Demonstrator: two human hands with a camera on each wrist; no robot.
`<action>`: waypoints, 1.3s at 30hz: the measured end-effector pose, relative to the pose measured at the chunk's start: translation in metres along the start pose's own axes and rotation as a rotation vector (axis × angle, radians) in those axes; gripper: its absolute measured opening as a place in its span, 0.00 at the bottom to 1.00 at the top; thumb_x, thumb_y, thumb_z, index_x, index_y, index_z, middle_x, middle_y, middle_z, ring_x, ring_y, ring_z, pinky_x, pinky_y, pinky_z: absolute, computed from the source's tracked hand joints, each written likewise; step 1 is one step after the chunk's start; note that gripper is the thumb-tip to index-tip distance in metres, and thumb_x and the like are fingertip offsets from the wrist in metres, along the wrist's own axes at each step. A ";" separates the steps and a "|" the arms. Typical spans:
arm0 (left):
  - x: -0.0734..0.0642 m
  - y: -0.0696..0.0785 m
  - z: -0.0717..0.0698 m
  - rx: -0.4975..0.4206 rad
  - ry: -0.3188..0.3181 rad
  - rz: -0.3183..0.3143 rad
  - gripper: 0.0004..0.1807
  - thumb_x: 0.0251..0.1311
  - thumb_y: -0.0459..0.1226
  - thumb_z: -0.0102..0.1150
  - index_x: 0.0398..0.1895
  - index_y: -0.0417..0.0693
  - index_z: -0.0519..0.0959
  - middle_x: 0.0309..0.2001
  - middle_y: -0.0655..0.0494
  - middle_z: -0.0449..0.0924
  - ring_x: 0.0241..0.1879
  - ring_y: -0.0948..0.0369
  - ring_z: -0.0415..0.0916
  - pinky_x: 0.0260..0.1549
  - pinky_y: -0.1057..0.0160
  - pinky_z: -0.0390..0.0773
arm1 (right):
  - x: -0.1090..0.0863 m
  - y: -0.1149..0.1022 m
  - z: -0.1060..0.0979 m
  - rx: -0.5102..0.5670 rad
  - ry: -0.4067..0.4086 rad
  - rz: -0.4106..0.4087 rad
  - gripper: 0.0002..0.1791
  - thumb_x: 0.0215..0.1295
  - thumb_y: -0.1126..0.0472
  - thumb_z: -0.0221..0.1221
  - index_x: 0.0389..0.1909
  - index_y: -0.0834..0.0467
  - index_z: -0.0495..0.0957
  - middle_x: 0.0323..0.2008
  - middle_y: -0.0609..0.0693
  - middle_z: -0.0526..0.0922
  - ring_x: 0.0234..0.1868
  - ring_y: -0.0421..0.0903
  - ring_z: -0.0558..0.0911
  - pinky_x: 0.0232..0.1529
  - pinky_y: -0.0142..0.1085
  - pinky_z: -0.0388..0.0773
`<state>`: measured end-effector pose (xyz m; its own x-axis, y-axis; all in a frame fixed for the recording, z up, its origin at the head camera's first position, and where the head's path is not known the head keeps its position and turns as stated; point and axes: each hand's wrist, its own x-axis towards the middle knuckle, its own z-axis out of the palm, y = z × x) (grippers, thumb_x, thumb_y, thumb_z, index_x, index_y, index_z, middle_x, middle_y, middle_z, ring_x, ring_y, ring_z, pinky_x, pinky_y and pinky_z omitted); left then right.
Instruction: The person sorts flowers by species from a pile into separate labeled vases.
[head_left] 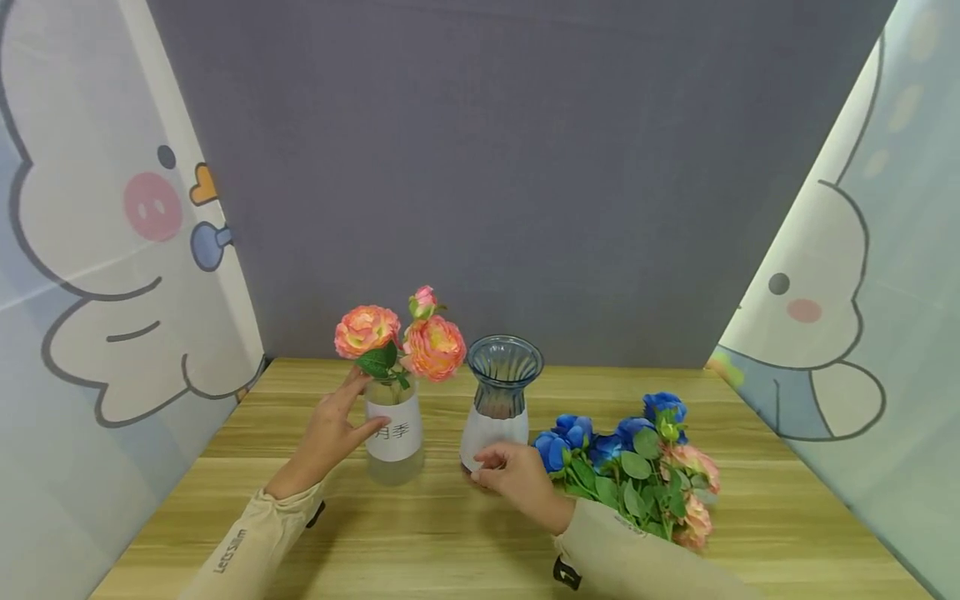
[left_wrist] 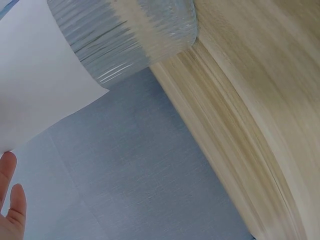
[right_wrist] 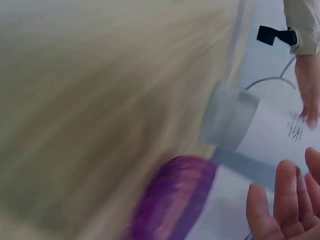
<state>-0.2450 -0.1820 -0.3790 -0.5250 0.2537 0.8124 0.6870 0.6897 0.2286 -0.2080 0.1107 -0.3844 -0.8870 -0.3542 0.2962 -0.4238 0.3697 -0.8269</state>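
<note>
A clear glass vase (head_left: 395, 471) with a white label bearing dark characters stands left of centre. It holds two coral-pink open flowers (head_left: 435, 347) and a pink bud (head_left: 424, 302). My left hand (head_left: 335, 427) holds this vase from the left, thumb across the label and fingers up by the neck. Beside it stands a bluish flared glass vase (head_left: 504, 367) with a blank white wrap; its base (right_wrist: 172, 197) looks purple in the right wrist view. My right hand (head_left: 522, 481) is before this vase's lower right side, its fingers loosely bent with nothing between them.
Loose blue flowers (head_left: 573, 433) and pale pink flowers (head_left: 693, 517) with green leaves lie on the wooden table (head_left: 442, 542) at the right, partly behind my right forearm. A grey panel (head_left: 525, 183) closes off the back, and cartoon-printed curtains (head_left: 112, 250) hang at both sides.
</note>
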 end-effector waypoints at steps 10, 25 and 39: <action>-0.003 0.000 0.002 -0.013 -0.001 0.005 0.39 0.31 0.30 0.79 0.54 0.35 0.74 0.60 0.28 0.67 0.48 0.39 0.76 0.41 0.36 0.73 | -0.026 0.023 -0.076 0.334 -0.040 0.318 0.14 0.63 0.66 0.62 0.42 0.73 0.78 0.28 0.51 0.84 0.27 0.45 0.82 0.34 0.46 0.81; -0.002 -0.002 -0.001 -0.025 -0.002 -0.001 0.39 0.32 0.28 0.78 0.54 0.35 0.73 0.61 0.28 0.66 0.48 0.38 0.76 0.43 0.35 0.70 | -0.080 0.065 -0.189 0.459 -0.124 0.526 0.13 0.70 0.59 0.55 0.52 0.57 0.78 0.37 0.46 0.83 0.35 0.42 0.83 0.37 0.39 0.81; -0.001 0.002 -0.002 -0.013 -0.021 -0.036 0.39 0.33 0.29 0.77 0.56 0.35 0.72 0.61 0.29 0.67 0.55 0.37 0.70 0.41 0.37 0.71 | -0.113 0.083 -0.231 0.643 -0.387 0.575 0.13 0.74 0.62 0.48 0.50 0.52 0.80 0.40 0.47 0.84 0.39 0.41 0.83 0.43 0.41 0.80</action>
<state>-0.2423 -0.1821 -0.3786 -0.5595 0.2429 0.7924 0.6742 0.6895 0.2647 -0.1853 0.3800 -0.3754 -0.7570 -0.5682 -0.3228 0.3443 0.0731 -0.9360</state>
